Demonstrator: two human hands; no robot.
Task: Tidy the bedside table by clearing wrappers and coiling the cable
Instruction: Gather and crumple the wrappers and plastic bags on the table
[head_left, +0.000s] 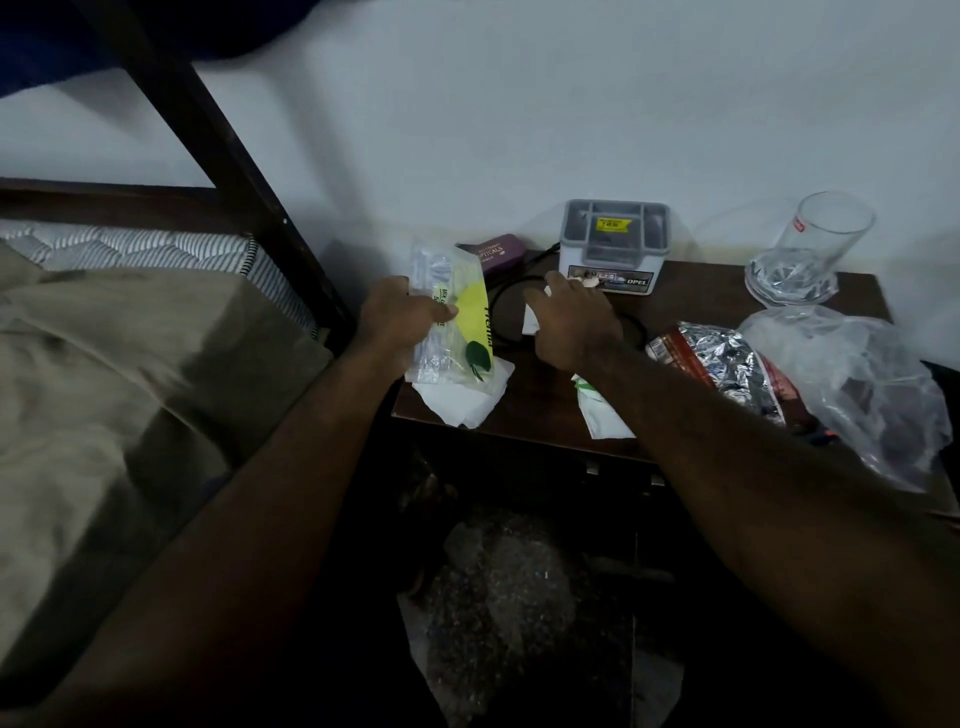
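The left fingers (441, 313) are clamped on a clear wrapper (457, 296) printed in yellow with a green leaf, the thumb pressing across its front while the left hand (402, 319) holds it upright over the tabletop's (691, 296) left edge. Its lower end touches a crumpled white tissue (462, 402) lying at the front left corner.

The right fingers (553, 285) reach forward and down, seen from the back, so I cannot tell whether they are apart or pinching anything. The right hand (571, 327) hovers over the black cable (501, 317), which lies in a loose loop on the tabletop between the two hands. A white paper scrap (530, 319) shows just beside the index finger.

A white and green sachet (602, 415) lies under the right wrist, near the front edge. To the right are a crumpled foil wrapper (722, 364) and, touching it, a clear plastic bag (857, 379) hanging over the right edge.

At the back stand a grey-lidded box (613, 249) labelled OPEL, a maroon spectacle case (496, 252) and a drinking glass (821, 244). The bed (104, 389) lies to the left.
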